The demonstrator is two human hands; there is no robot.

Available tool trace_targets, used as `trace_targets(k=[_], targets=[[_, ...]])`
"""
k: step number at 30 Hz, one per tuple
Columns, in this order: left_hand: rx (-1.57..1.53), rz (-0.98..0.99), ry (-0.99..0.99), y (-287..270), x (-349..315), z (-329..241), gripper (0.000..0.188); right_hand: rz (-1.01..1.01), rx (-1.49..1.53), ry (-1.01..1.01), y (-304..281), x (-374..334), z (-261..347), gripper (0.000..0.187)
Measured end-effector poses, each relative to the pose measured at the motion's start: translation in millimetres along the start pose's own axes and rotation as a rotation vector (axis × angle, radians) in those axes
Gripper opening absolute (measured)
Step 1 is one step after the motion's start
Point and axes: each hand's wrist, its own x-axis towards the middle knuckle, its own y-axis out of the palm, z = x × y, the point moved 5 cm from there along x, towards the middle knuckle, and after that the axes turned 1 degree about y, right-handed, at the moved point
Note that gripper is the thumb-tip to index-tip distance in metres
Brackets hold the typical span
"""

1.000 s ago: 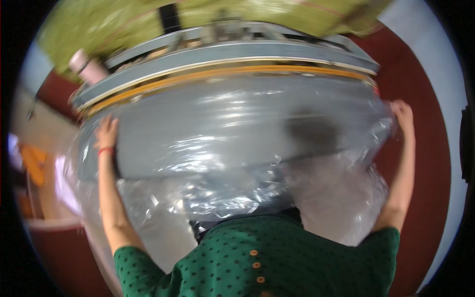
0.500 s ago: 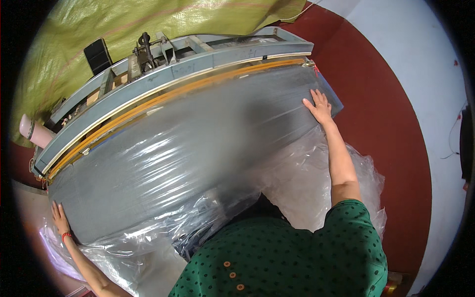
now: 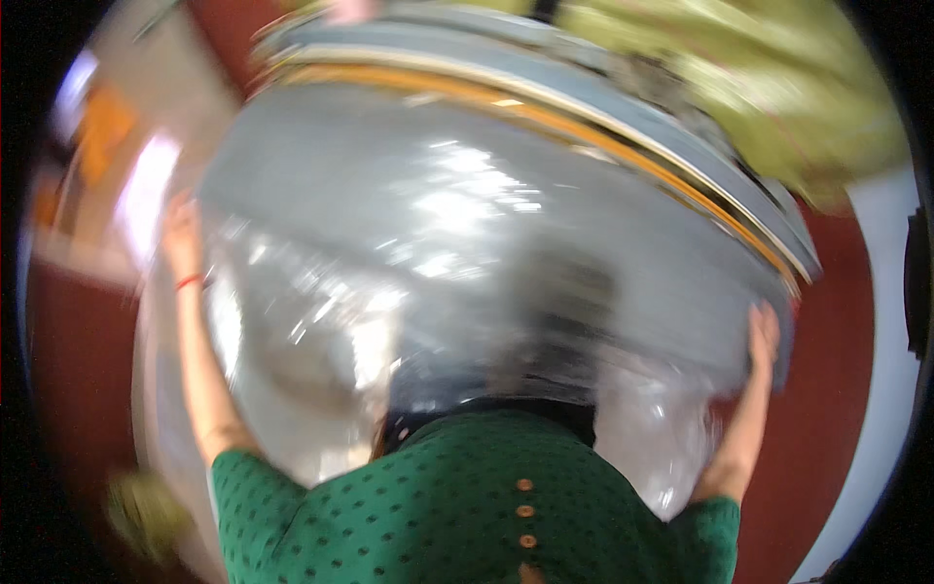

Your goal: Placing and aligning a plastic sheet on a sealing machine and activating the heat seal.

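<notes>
A wide grey panel of cloth or sheeting [image 3: 331, 146] stretches across in front of me, glossy where clear plastic film [image 3: 292, 302] covers it and hangs loose toward my body. My left hand [image 3: 182, 238], a red band at its wrist, is at the panel's left end. Motion blurs it, but its fingers look stretched out. At the opposite end my right hand [image 3: 765, 336] rests on or against the panel near its corner, fingers extended and also blurred. Neither hand shows anything held.
Beyond the panel runs a grey-blue frame [image 3: 467, 49] with an orange strip [image 3: 389, 78] along its near side. A yellow-green woven sheet [image 3: 827, 107] lies behind it. Dark red floor [image 3: 827, 409] meets a pale wall on the right. Orange cloth [image 3: 105, 127] is at far left.
The whole view has swung toward the left, so the panel and frame now slope down to the right. Both hands stay at the panel's two ends.
</notes>
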Motion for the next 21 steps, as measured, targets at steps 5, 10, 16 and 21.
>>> trace_targets(k=[5,10,16,21], targets=[[0.113,-0.034,-0.433,-85,-198,35,0.041,-0.129,0.196,-0.367,-4,69,-45,0.052],[0.503,-0.340,-1.041,-197,-390,89,0.045,-0.313,-0.061,-0.291,-5,110,-33,0.056],[0.639,-0.198,-1.323,-269,-506,107,0.030,-0.324,-0.068,-0.441,10,75,64,0.052],[0.705,-0.337,-1.358,-305,-534,115,0.021,-0.285,-0.015,-0.526,15,70,85,0.051]])
